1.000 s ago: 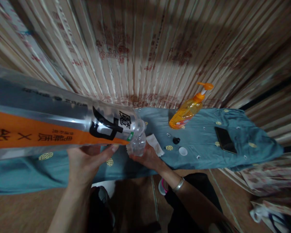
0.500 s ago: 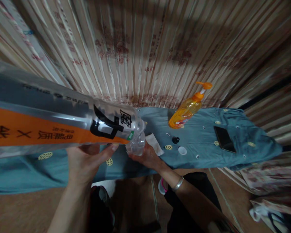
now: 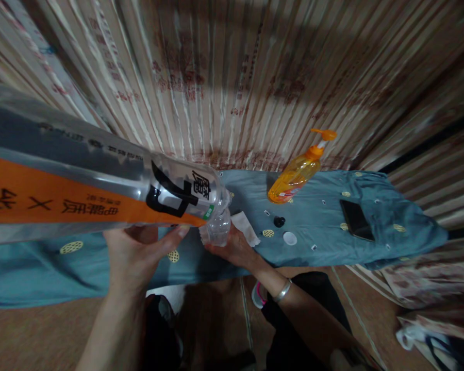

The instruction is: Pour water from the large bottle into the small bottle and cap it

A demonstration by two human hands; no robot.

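My left hand point(image 3: 139, 252) grips a large clear plastic bottle point(image 3: 112, 180) with an orange and black label from below. The bottle lies nearly level, its neck tilted slightly down to the right. Under its mouth, my right hand point(image 3: 234, 245) holds a small clear plastic container point(image 3: 217, 229), with a tissue point(image 3: 245, 228) lying just behind that hand. The bottle's mouth meets or overlaps the container's top; whether they touch I cannot tell. No liquid can be made out between them.
A pump bottle of orange liquid point(image 3: 296, 175) stands on the teal cloth point(image 3: 309, 216). A black cap point(image 3: 279, 221), a white round lid point(image 3: 290, 238) and a phone point(image 3: 357, 220) lie nearby. A pleated curtain point(image 3: 224, 77) hangs behind.
The large bottle's body has risen slightly at the left, so it tilts a little more toward the container. Both hands keep their holds. The view has shifted slightly.
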